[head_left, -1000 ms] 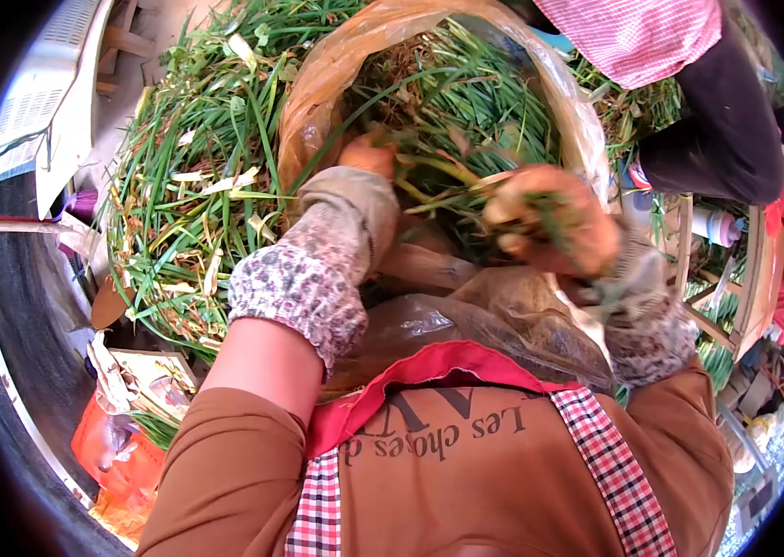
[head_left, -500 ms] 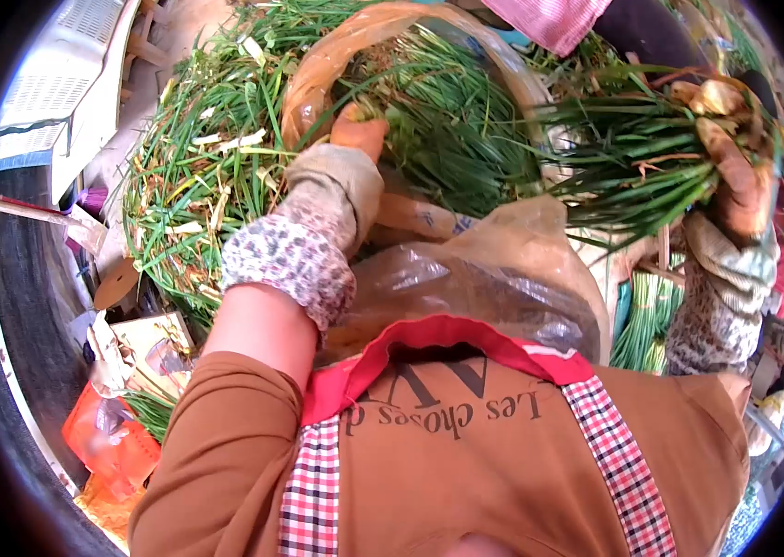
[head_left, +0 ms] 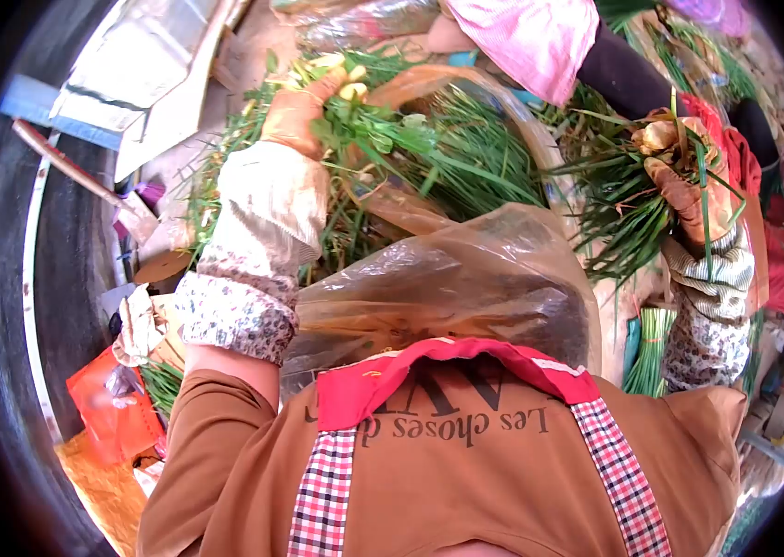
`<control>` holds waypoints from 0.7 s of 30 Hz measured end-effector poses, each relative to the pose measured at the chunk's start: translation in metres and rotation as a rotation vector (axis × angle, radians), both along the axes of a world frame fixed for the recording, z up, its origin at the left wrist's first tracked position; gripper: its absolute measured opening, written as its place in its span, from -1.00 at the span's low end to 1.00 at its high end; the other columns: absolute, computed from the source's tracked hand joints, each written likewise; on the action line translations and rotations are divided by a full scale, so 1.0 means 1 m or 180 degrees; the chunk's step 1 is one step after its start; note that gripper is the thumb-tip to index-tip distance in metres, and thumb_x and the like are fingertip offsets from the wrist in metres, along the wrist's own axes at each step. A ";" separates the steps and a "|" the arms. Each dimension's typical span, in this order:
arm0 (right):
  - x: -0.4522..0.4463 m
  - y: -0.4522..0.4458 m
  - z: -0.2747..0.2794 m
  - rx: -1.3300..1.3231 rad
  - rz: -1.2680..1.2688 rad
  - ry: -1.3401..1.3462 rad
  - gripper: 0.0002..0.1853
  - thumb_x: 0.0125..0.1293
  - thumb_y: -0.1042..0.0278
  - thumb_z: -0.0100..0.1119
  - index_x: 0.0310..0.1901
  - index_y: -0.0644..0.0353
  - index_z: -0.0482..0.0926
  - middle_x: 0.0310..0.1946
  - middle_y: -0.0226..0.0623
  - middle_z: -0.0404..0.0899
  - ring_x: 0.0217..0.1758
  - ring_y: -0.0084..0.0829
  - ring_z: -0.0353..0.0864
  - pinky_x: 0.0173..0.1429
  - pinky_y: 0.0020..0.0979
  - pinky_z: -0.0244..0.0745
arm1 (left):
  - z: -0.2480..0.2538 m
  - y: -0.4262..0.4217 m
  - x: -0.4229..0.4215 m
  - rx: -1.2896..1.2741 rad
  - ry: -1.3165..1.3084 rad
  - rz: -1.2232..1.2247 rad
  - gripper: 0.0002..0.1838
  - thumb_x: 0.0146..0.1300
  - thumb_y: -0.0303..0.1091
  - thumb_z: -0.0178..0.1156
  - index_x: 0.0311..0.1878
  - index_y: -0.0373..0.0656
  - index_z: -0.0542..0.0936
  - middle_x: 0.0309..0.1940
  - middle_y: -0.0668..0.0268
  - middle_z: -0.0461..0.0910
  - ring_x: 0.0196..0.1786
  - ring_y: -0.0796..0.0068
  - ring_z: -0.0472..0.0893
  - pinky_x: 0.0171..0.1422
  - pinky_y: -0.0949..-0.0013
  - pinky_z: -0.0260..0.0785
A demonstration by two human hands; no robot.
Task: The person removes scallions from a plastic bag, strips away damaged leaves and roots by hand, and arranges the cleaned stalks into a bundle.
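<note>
1. At eleven o'clock, the left hand [head_left: 295, 121], in an orange glove, is closed around a leafy bunch [head_left: 378, 135]; pale stem ends poke out past the fingers, and the leaves reach toward three o'clock.
2. Between two and three o'clock, the right hand [head_left: 696, 181], also orange-gloved, grips a second bunch [head_left: 619, 204], its long leaves trailing toward eight o'clock.
3. Near the centre, a translucent brown plastic bag [head_left: 475, 288] spreads between the two arms, its rim curving past one o'clock beside green leaves [head_left: 499, 139].
4. At one o'clock, well apart from the left hand, shows a co-worker's pink garment [head_left: 536, 46].
5. Between three and four o'clock, a sheaf of green stems [head_left: 652, 348] shows just beside the right patterned sleeve [head_left: 707, 343].
6. At eight o'clock sits an orange-red bag [head_left: 114, 408].
</note>
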State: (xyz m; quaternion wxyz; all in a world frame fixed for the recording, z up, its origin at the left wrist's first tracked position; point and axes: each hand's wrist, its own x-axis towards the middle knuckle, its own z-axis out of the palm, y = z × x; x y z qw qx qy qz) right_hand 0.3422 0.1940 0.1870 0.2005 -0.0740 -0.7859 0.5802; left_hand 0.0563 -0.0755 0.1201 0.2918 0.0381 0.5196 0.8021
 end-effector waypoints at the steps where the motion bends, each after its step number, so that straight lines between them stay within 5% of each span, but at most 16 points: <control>1: 0.000 -0.004 0.006 0.0224 -0.0016 0.0095 -0.63 0.00 0.71 0.13 -0.09 0.28 0.42 -0.16 -0.32 0.49 -0.09 -0.48 0.49 0.00 -0.49 0.39 | 0.020 -0.016 -0.003 0.0350 0.0252 -0.0055 -0.77 0.16 -0.42 0.15 -0.13 -0.31 0.49 -0.31 0.18 0.59 -0.37 0.36 0.58 -0.34 0.37 0.51; 5: -0.030 -0.025 0.011 0.0812 0.0657 0.0433 -0.61 0.03 0.58 0.20 -0.05 0.27 0.40 -0.17 -0.25 0.50 -0.13 -0.49 0.48 -0.09 -0.51 0.43 | 0.095 -0.057 0.015 0.0016 0.1661 -0.0010 -0.58 0.25 -0.36 0.05 0.15 -0.28 0.32 -0.08 0.18 0.53 -0.15 0.39 0.57 -0.08 0.41 0.46; 6: -0.037 -0.039 0.016 -0.0121 0.1134 0.0831 -0.62 0.05 0.53 0.20 -0.05 0.27 0.40 -0.18 -0.25 0.51 -0.13 -0.48 0.48 -0.09 -0.48 0.44 | 0.122 -0.068 0.034 -0.0081 0.2024 -0.0006 -0.58 0.25 -0.36 0.04 0.16 -0.28 0.31 -0.06 0.18 0.52 -0.14 0.40 0.56 -0.08 0.41 0.46; 8: -0.035 -0.097 0.061 0.0120 0.1285 0.0854 -0.63 0.07 0.44 0.20 -0.05 0.25 0.41 -0.20 -0.26 0.53 -0.11 -0.48 0.49 -0.08 -0.43 0.45 | 0.159 -0.097 0.075 -0.0257 0.2504 0.0061 -0.57 0.26 -0.35 0.04 0.17 -0.27 0.30 -0.04 0.19 0.50 -0.12 0.40 0.55 -0.06 0.41 0.45; 9: -0.047 -0.129 0.099 0.1212 0.0934 0.0347 -0.63 0.08 0.41 0.20 -0.06 0.24 0.41 -0.20 -0.28 0.53 -0.09 -0.48 0.48 -0.07 -0.42 0.44 | 0.169 -0.108 0.078 -0.0380 0.2534 0.0107 -0.56 0.26 -0.34 0.04 0.18 -0.26 0.30 -0.03 0.20 0.49 -0.11 0.41 0.55 -0.05 0.42 0.44; 15: -0.101 -0.252 0.095 -0.2199 0.2941 0.0588 -0.78 0.03 0.47 0.20 -0.24 0.18 0.45 -0.34 -0.41 0.52 -0.27 -0.50 0.49 -0.14 -0.46 0.40 | 0.178 -0.136 0.134 -0.1094 0.2340 0.0235 -0.54 0.27 -0.32 0.02 0.22 -0.23 0.26 0.04 0.23 0.45 -0.05 0.43 0.52 0.00 0.43 0.41; 17: -0.101 -0.257 0.078 0.0201 0.2498 0.0916 -0.71 -0.02 0.42 0.25 -0.22 0.19 0.44 -0.35 -0.41 0.50 -0.29 -0.52 0.46 -0.15 -0.46 0.38 | 0.162 -0.137 0.143 -0.0855 0.2061 0.0205 -0.53 0.28 -0.31 0.02 0.23 -0.22 0.25 0.06 0.24 0.43 -0.03 0.43 0.51 0.01 0.43 0.40; 18: -0.091 -0.263 0.074 -0.0316 0.2454 0.0720 -0.70 -0.06 0.40 0.27 -0.24 0.21 0.45 -0.40 -0.42 0.49 -0.33 -0.54 0.44 -0.18 -0.48 0.36 | 0.149 -0.141 0.141 -0.0219 0.1935 0.0058 -0.46 0.29 -0.24 0.01 0.29 -0.14 0.16 0.19 0.30 0.29 0.10 0.46 0.40 0.12 0.43 0.31; 19: -0.084 -0.269 0.073 0.0291 0.1998 0.0729 -0.72 -0.05 0.42 0.24 -0.26 0.22 0.44 -0.42 -0.42 0.48 -0.33 -0.54 0.43 -0.19 -0.46 0.37 | 0.139 -0.145 0.143 0.0054 0.1885 0.0093 -0.44 0.29 -0.23 0.00 0.31 -0.13 0.14 0.21 0.30 0.26 0.13 0.45 0.38 0.15 0.41 0.29; 21: -0.073 -0.279 0.066 0.0153 0.1910 0.0650 -0.71 -0.05 0.41 0.24 -0.25 0.23 0.44 -0.38 -0.42 0.48 -0.32 -0.55 0.44 -0.20 -0.46 0.38 | 0.121 -0.151 0.149 0.0596 0.1747 0.0148 -0.41 0.29 -0.21 0.00 0.33 -0.11 0.08 0.25 0.30 0.20 0.19 0.42 0.33 0.20 0.38 0.24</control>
